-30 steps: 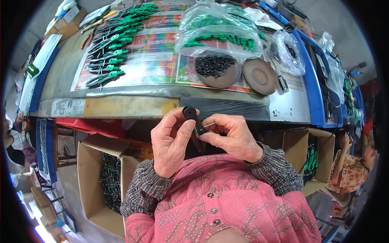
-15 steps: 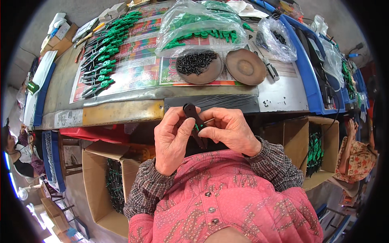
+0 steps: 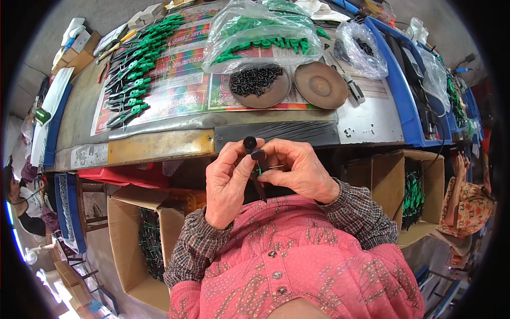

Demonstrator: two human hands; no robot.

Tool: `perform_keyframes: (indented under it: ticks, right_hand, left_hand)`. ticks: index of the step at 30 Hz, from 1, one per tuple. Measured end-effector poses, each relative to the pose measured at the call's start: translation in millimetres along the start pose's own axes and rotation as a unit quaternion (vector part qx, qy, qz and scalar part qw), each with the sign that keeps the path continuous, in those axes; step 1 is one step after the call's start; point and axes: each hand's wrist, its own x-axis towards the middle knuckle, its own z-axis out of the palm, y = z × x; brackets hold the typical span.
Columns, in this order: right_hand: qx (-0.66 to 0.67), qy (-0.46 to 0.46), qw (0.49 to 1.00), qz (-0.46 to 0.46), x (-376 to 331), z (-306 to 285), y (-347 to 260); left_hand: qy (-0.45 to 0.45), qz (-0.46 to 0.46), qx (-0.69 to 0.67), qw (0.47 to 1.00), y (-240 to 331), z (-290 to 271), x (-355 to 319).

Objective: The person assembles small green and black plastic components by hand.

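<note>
In front of my body, just below the bench edge, both hands hold a small black clamp-like tool [image 3: 258, 155] with green bits on it. My left hand [image 3: 227, 183] is closed around its side, thumb pressed along it. Two rounded black ends stick up above that thumb, and a pointed dark part hangs below. My right hand [image 3: 302, 170] pinches at the tool's right side, where a thin pale pin-like piece shows at the fingertips. The fingers hide much of the tool's middle.
On the bench lie a row of black and green tools [image 3: 130, 87], a dish of small black parts [image 3: 260, 98], a second round brown dish [image 3: 321, 86] and a plastic bag of green parts [image 3: 260, 32]. Cardboard boxes [image 3: 125, 239] stand below on both sides; a blue tray [image 3: 396, 90] sits right.
The black tool has turned in my hands, so two rounded ends now show apart instead of one. My right fingers have shifted slightly, and the thin pale piece shows more.
</note>
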Motion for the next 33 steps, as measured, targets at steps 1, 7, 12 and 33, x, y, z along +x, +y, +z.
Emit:
perform_keyframes:
  ticks: [1, 7, 12, 33]
  right_hand:
    - [0.000, -0.001, 1.000, 0.001, -1.3, 0.3, -0.8]
    - [-0.153, 0.025, 0.978, -0.137, -5.1, 0.9, -3.2]
    - [-0.243, 0.038, 0.958, -0.145, -7.0, -22.2, -12.4]
    - [-0.084, 0.091, 0.987, -0.101, -8.7, -21.8, -17.7]
  left_hand:
    - [-0.003, -0.008, -0.023, 1.000, -0.7, 0.2, -0.4]
    - [-0.010, 0.000, -0.074, 0.997, -5.7, 0.8, -0.7]
    - [-0.011, -0.003, -0.097, 0.995, -8.4, -2.5, -2.0]
    - [-0.059, -0.042, -0.088, 0.994, -13.4, 20.1, -7.1]
